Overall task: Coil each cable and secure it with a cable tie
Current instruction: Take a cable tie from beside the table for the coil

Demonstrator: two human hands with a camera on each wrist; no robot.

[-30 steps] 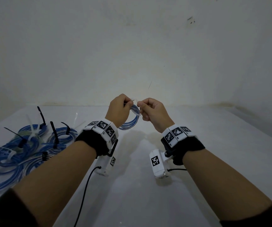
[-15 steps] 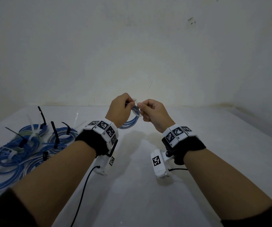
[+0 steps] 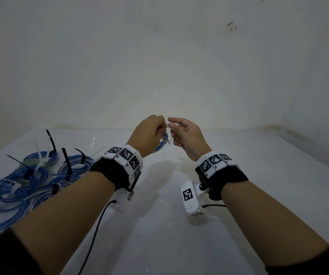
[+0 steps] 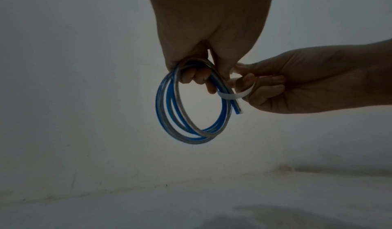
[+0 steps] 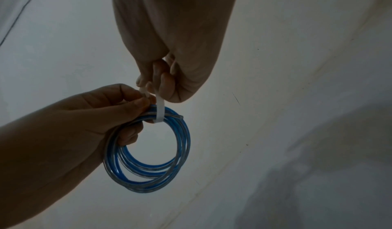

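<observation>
A small coil of blue and clear cable (image 4: 191,112) (image 5: 148,157) (image 3: 159,144) hangs in the air above the table. My left hand (image 3: 149,132) (image 4: 201,71) (image 5: 118,108) grips its top, fingers curled through the loop. A white cable tie (image 4: 235,95) (image 5: 159,110) loops around the coil's strands beside those fingers. My right hand (image 3: 179,130) (image 5: 157,80) (image 4: 265,85) pinches the tie close to the coil. In the head view the coil is mostly hidden behind the left hand.
A pile of tied blue cable coils (image 3: 20,181) with black and white tie tails lies at the table's left. The white table (image 3: 179,235) meets a plain wall (image 3: 159,66) behind. A black cord (image 3: 94,235) trails from my left wrist.
Both hands stay together above the table. The right hand has turned slightly and its fingers have shifted along the tie; the coil stays in the left hand.
</observation>
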